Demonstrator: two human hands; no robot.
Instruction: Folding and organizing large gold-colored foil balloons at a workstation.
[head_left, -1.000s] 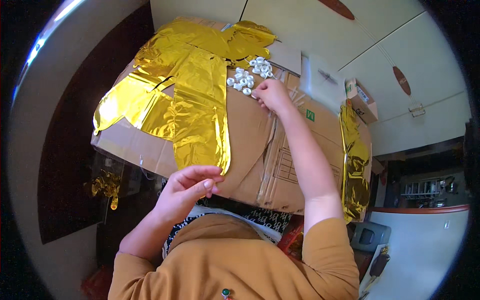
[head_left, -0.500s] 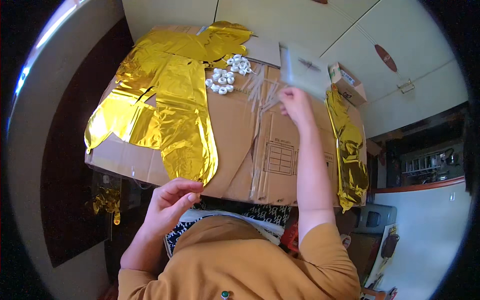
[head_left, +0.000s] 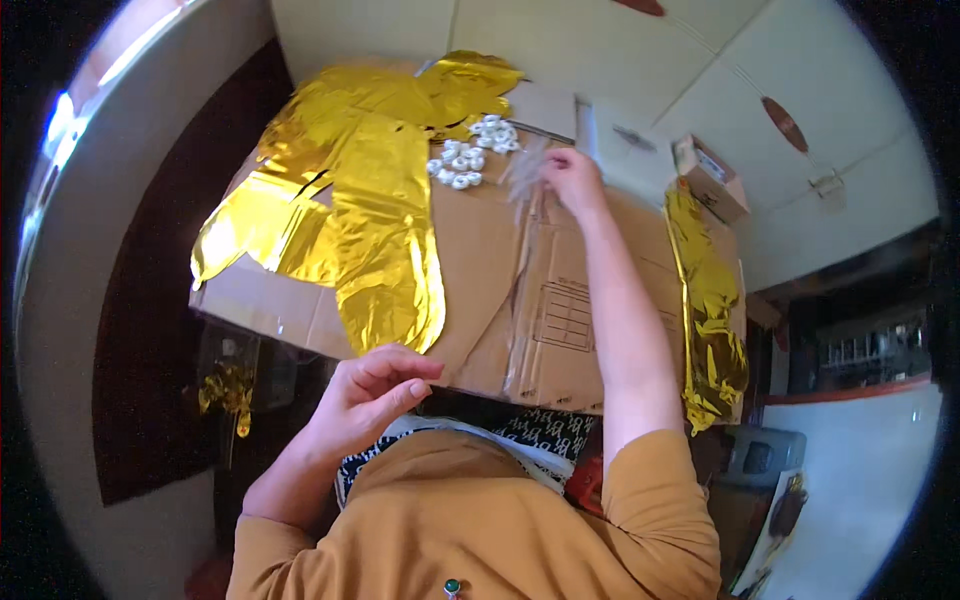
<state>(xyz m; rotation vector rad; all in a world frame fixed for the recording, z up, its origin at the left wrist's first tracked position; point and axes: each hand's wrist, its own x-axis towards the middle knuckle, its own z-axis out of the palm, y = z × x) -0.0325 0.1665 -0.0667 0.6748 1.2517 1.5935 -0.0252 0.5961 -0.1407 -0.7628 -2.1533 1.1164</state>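
My right hand (head_left: pixel 572 180) reaches to the far middle of the cardboard, its thumb and fingers drawn together at the edge of a pile of thin clear plastic strips (head_left: pixel 524 172). Blur hides what, if anything, is pinched there. My left hand (head_left: pixel 385 393) hovers by the near edge of the cardboard, palm inward. A gap shows between its thumb and fingers, and I see nothing in it. Just beyond it is the rounded lower end of a flat gold foil balloon (head_left: pixel 385 235). White ribbon rolls (head_left: pixel 460 160) sit in clusters left of the strips.
Brown cardboard (head_left: pixel 470 260) covers the work surface. Along the right edge lies a folded gold foil piece (head_left: pixel 708 310), with a small open box (head_left: pixel 710 175) behind it. A clear plastic bag (head_left: pixel 630 150) lies at the back, in front of pale cabinets (head_left: pixel 560 50).
My right hand has moved a little farther away and left, onto the strips. My left hand has shifted slightly right. The whole view has shifted a little.
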